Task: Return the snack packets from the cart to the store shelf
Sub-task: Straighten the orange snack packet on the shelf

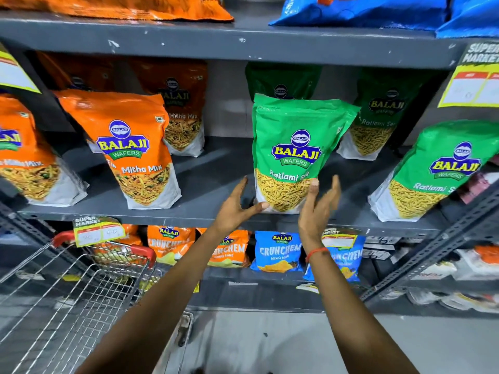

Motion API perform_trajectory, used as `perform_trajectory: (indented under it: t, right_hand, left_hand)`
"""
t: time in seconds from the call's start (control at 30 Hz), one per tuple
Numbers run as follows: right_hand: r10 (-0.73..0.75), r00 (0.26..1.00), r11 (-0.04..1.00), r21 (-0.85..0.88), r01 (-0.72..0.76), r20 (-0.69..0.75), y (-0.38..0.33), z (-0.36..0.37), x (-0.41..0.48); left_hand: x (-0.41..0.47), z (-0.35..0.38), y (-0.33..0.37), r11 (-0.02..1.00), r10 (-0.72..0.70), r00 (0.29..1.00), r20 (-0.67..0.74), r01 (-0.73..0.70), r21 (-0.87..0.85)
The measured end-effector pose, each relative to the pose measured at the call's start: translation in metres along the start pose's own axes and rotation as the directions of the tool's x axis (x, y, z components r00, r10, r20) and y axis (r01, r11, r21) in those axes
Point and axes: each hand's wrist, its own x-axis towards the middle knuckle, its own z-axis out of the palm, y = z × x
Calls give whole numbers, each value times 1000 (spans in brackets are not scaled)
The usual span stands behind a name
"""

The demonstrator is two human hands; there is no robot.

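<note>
Shelving of dark grey metal fills the view, its paint chipped along the front edge of the upper board. On the middle shelf [210, 182] a green Ratlami Sev packet [293, 157] stands upright near the front, with more green packets behind it and to its right. Both hands are at its lower part. The left hand [237, 203] has its fingers spread, the thumb tip touching the packet's lower left corner. The right hand [318, 203] is slightly blurred, fingers loosely apart, its thumb lying against the packet's lower right front. Neither hand closes around the pouch. A red thread [316, 252] circles the right wrist.

To the left on the same shelf stands an orange Mitha Mix packet [129, 149], well apart from the green one, with others of its kind behind and beside it. Yellow price tags [98, 230] hang from the shelf edges. The lower shelf carries orange and blue Crunchem bags [279, 251]. A wire cart [78, 287] with a red handle stands at lower left on a pale grey floor [270, 344]; its contents are hard to make out. A perforated metal upright [437, 249] slants at right.
</note>
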Motion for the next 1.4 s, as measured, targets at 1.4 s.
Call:
perform_trajectory:
  t: [1.4]
  right_hand:
    - [-294, 847, 954, 75, 291, 444, -69, 220, -87]
  left_hand:
    - [-5, -285, -78, 823, -101, 972, -211, -37, -567]
